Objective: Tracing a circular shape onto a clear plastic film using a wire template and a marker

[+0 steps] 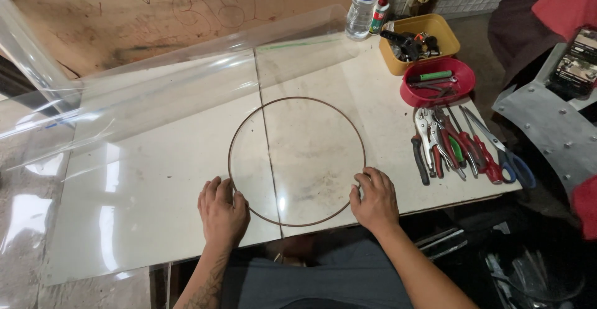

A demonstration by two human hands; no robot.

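Note:
A thin brown wire ring [297, 99] lies flat on a clear plastic sheet [155, 116] spread over the white tabletop [385, 122]. My left hand [222, 212] rests palm down on the ring's lower left edge, fingers pressing the wire and sheet. On the ring's lower right edge, my right hand [375, 201] presses down the same way. Neither hand grips anything. The sheet's far end curls up into a roll at the left.
Several pliers and scissors [463, 147] lie at the table's right edge. A red bowl [438, 91] and a yellow bin [398, 60] hold tools behind them. A water bottle [362, 4] and a glue bottle [379, 13] stand at the back. A phone [575, 63] sits on a metal piece at right.

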